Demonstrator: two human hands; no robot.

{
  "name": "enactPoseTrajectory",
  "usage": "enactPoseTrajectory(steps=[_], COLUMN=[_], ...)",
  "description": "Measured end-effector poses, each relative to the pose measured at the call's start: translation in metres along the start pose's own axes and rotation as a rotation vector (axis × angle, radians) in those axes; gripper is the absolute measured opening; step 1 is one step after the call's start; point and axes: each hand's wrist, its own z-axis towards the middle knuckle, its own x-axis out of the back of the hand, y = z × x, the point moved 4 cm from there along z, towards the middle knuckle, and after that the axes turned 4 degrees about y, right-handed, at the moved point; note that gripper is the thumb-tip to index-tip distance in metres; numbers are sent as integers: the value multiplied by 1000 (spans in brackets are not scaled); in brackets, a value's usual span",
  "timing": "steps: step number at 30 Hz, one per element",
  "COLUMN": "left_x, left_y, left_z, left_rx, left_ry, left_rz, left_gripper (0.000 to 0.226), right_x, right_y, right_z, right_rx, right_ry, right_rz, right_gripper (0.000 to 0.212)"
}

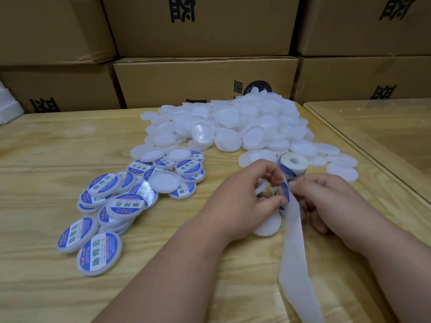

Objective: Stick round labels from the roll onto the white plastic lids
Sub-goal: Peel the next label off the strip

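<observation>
A heap of plain white plastic lids (pixel 235 122) covers the far middle of the wooden table (pixel 46 159). Labelled lids (pixel 109 206) with blue and white stickers lie in a loose pile at the left. The label roll (pixel 294 164) stands just beyond my hands. My left hand (pixel 242 201) grips a white lid (pixel 260 188) on edge. My right hand (pixel 326 199) pinches a blue round label (pixel 285 194) against that lid. The empty backing strip (pixel 295 257) trails from the roll toward me. Another white lid (pixel 268 226) lies under my hands.
Stacked brown cardboard boxes (pixel 205 82) wall off the back of the table. A second wooden table (pixel 384 127) butts against the right side. White foam pieces (pixel 8 106) sit at the far left edge.
</observation>
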Motion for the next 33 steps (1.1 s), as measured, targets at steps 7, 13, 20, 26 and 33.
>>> enactPoseTrajectory(steps=[7, 13, 20, 26, 33], left_x=[-3, -3, -2, -2, 0], left_y=[-2, -1, 1, 0, 2], left_z=[0, -2, -3, -2, -2], left_rx=[21, 49, 37, 69, 76], left_ry=[-6, -31, -44, -34, -35], left_rz=[29, -32, -14, -1, -50], left_gripper=[10, 18, 16, 13, 21], right_x=[-1, 0, -6, -2, -2], right_y=[0, 1, -2, 0, -2], right_z=[-1, -1, -5, -5, -4], right_rx=[39, 41, 81, 79, 146], right_ry=[-60, -37, -85, -67, -56], right_rz=[-35, 21, 93, 58, 62], right_gripper=[26, 16, 14, 12, 9])
